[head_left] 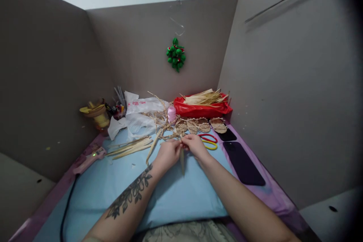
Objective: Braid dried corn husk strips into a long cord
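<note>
Both hands meet above the light blue table cover (181, 200). My left hand (170, 150) pinches a pale dried-leaf strip (182, 163), whose pointed end hangs down toward me. Close against it, my right hand (194, 145) is closed in a pinch on the same strip. A braided straw cord (170, 135) lies just behind the fingers, and I cannot tell whether it joins the strip. Scissors with red and yellow handles (210, 145) lie beside my right hand, their blades hidden. Several loose straw strips (132, 148) rest to the left.
Behind are a pink thread spool (171, 115), woven round pieces (193, 125), a red bag (187, 110) of dried strips and white plastic bags (141, 119). At right lies a dark phone (244, 162); at left, a pink corded tool (90, 160) and a yellowish pot (100, 117).
</note>
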`<state>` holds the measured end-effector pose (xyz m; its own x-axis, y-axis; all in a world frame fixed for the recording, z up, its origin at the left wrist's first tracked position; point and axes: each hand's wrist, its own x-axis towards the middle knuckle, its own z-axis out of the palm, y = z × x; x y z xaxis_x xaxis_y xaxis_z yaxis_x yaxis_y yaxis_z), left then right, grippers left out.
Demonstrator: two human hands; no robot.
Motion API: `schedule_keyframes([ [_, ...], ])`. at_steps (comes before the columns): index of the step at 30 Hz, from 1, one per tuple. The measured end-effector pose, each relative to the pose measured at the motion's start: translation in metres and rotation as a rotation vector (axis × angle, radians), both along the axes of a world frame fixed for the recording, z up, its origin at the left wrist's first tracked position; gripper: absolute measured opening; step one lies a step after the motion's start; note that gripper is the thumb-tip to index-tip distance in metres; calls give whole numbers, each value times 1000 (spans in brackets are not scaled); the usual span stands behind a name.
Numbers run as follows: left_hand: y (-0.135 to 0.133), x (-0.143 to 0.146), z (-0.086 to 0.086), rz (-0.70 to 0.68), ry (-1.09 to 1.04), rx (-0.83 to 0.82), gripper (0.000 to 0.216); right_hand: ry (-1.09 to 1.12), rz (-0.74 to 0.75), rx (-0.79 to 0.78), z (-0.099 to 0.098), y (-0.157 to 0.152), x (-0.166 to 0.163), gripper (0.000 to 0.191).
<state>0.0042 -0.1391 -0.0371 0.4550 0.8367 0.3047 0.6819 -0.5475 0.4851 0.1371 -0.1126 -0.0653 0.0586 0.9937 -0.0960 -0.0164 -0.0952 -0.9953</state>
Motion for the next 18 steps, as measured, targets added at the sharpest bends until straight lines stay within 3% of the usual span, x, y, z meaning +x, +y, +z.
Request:
schedule_keyframes([
  [4,-5,3,-2,1,128,95,25,85,-23,24,0,0,3,10],
  [7,1,3,-6,-32,-19,31,26,66,-18,66,-1,0,4,14],
  [12,17,3,-14,119,-389,-90,24,25,35,131,1,0,1,17],
  [15,22,1,-18,84,-438,-217,21,-8,71,162,1,0,-2,17],
  [18,25,-4,-18,60,-382,-227,16,-53,130,169,0,0,-1,14],
])
